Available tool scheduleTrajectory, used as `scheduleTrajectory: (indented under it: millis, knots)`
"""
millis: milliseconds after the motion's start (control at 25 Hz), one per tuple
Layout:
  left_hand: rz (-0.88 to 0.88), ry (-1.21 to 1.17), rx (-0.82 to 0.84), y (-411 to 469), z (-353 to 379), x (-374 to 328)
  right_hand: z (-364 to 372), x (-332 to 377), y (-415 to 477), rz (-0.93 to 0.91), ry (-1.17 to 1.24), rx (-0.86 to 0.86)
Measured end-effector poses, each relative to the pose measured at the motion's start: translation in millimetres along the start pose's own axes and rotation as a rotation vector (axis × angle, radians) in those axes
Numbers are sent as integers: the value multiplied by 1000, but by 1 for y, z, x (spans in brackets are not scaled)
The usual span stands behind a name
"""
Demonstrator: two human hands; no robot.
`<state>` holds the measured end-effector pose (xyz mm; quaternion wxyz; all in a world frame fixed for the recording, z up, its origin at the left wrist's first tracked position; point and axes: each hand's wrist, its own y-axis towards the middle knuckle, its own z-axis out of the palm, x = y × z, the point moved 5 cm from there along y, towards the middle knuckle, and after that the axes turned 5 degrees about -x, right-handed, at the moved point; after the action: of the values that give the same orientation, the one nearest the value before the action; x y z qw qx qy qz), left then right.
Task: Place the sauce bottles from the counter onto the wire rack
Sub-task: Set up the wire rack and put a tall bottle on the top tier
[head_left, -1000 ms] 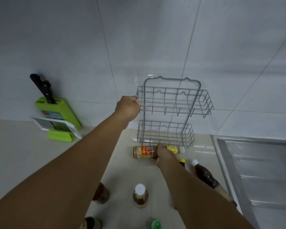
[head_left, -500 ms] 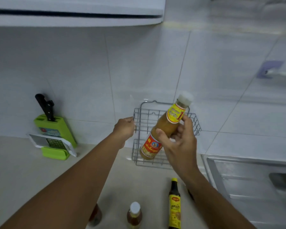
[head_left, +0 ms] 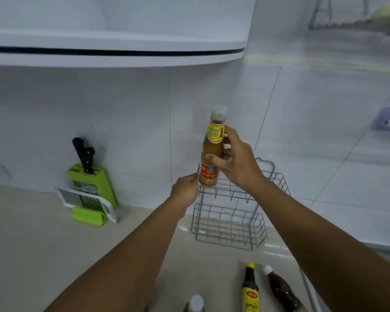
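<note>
A two-tier grey wire rack (head_left: 232, 224) stands on the counter against the tiled wall. My left hand (head_left: 185, 191) grips the left corner of its upper basket. My right hand (head_left: 236, 163) holds an orange-brown sauce bottle (head_left: 213, 152) with a red and yellow label and white cap, upright, its base at the left end of the upper basket. On the counter nearer me lie a dark bottle with a yellow cap (head_left: 250, 289), a brown bottle with a white cap (head_left: 279, 289), and a white-capped bottle (head_left: 195, 304) at the bottom edge.
A green knife block (head_left: 90, 188) with a black-handled knife and a white grater (head_left: 88, 202) stand at the left against the wall. A white cabinet (head_left: 113, 50) overhangs above. A steel sink edge (head_left: 306, 287) lies to the right of the bottles.
My right hand picked the orange-brown bottle up from the counter, turned it upright and brought it to the upper basket. The left hand stayed on the rack. The view tilted upward.
</note>
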<state>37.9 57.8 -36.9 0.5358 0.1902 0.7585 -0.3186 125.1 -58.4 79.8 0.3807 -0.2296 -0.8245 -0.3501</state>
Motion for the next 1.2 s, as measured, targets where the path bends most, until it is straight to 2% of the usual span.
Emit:
scheduleTrajectory:
  millis: [560,640,720,800,920,1080,1200]
  knots:
    - [-20,-41,4,0,3,7,19,-21,-10,92,-79,-7]
    - [-100,-103,-26,-1,0,11,19,-26,-11,131,-78,23]
    - [-213,-63,-40,-11,-3,18,14,-31,-14,179,-58,62]
    - [-284,122,82,-24,1,24,3,-37,-20,209,-31,61]
    - [-265,339,265,-46,28,18,-25,-46,-43,168,-68,-80]
    - [-174,415,361,-75,102,9,-70,-80,-105,81,-104,-310]
    - [-160,426,409,-97,156,33,-87,-128,-167,160,-191,-352]
